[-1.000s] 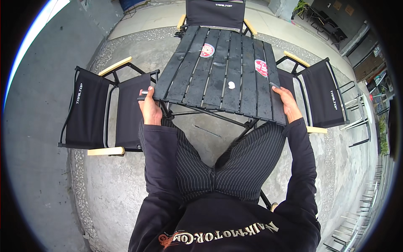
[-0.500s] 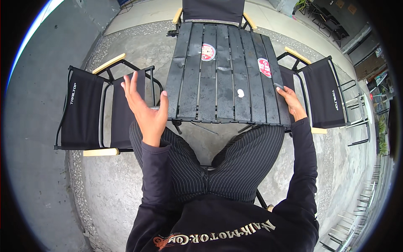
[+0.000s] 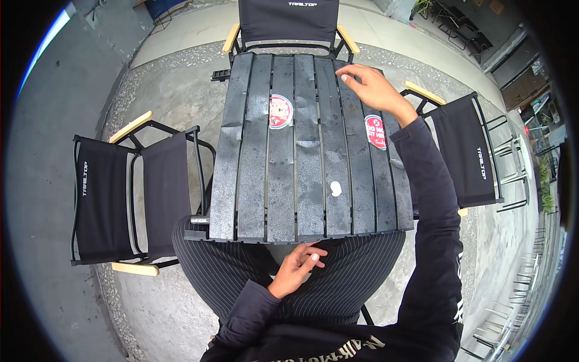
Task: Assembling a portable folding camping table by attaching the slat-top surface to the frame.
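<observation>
A black slatted folding table (image 3: 309,199) stands in front of me, its near edge over my thighs. Above its far right part is my right hand (image 3: 375,89), fingers stretched forward and thumb apart, with nothing visible in it. Whether its fingertips touch the slats I cannot tell. My left hand (image 3: 297,266) is just below the near edge, between my thighs, its fingers loosely bent and apart. No held thing shows there. On the slats are two round red-and-white stickers, one at left (image 3: 280,112) and one at right (image 3: 375,131), and a small white patch (image 3: 335,189).
Black folding chairs with wooden armrests stand at the left (image 3: 166,184), right (image 3: 461,151) and far side (image 3: 288,24). A grey wall (image 3: 66,120) runs along the left. White tables and stools (image 3: 515,160) are farther right on the concrete floor.
My right hand has left the table's right edge and reached to its far right part. My left hand has come from the left side to below the near edge. The view has shifted.
</observation>
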A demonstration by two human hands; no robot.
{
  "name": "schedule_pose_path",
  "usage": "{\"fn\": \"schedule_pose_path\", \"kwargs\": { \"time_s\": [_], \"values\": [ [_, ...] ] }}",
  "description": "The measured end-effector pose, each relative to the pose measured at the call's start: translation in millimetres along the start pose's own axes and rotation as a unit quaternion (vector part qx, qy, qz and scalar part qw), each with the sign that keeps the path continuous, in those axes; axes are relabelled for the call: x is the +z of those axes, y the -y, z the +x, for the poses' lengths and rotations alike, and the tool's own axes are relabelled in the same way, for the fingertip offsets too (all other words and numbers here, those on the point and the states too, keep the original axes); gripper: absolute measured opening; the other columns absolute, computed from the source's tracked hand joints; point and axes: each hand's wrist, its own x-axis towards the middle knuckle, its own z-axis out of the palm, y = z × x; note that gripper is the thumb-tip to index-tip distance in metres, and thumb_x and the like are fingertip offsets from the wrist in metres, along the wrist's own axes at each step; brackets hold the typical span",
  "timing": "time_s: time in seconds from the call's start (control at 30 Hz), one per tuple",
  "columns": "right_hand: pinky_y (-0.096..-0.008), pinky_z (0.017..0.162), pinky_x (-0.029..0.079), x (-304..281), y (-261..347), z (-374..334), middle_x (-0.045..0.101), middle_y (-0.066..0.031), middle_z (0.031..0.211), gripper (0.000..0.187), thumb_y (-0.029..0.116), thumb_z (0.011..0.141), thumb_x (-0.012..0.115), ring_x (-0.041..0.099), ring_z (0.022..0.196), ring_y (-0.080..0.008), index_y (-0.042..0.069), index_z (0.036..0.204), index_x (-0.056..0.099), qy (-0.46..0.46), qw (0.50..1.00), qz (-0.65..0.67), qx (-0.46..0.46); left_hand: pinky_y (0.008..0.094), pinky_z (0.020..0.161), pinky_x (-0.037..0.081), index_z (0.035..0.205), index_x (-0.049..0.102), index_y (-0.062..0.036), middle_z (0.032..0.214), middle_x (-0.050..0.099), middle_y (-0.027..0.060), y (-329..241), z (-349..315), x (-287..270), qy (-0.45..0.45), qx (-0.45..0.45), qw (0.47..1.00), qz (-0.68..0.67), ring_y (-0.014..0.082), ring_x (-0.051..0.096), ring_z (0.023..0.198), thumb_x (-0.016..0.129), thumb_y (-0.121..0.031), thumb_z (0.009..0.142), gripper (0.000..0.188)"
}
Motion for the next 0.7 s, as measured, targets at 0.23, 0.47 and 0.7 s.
{"fn": "schedule_pose_path", "kwargs": {
  "time_s": [0.23,0.47,0.7],
  "values": [
    [-0.0366,0.096,0.043,76.8,-65.6,158.1,0.068,-0.0162,0.110,0.046,0.038,0.101,0.037,0.060,0.109,-0.0324,0.004,0.111,0.067,-0.018,0.996,0.007,0.083,0.0308,0.083,0.050,0.115,0.058,0.0051,0.108,0.068,0.0148,0.7,15.0,3.6,-0.069,0.052,0.993,-0.074,0.0190,0.066,0.096,0.056,-0.014,0.098,0.026],
    [-0.0470,0.094,0.043,128.8,-79.1,150.9,0.066,-0.0226,0.105,0.056,0.043,0.099,0.030,0.058,0.106,-0.0409,0.002,0.100,0.069,-0.129,0.990,-0.024,0.058,0.0332,0.088,0.050,0.107,0.063,0.0050,0.098,0.070,0.0116,20.7,21.0,2.8,-0.130,0.146,0.971,-0.138,0.0203,0.066,0.094,0.068,0.001,0.086,0.022],
    [-0.0503,0.090,0.044,128.4,-70.1,156.3,0.066,-0.0251,0.099,0.049,0.035,0.099,0.035,0.060,0.100,-0.0429,-0.004,0.101,0.065,-0.151,0.984,-0.096,-0.021,0.0394,0.095,0.041,0.130,0.048,-0.0064,0.126,0.057,0.0057,30.2,35.4,27.7,-0.319,0.161,0.809,-0.466,0.0210,0.054,0.109,0.033,-0.052,0.100,0.056]
  ]
}}
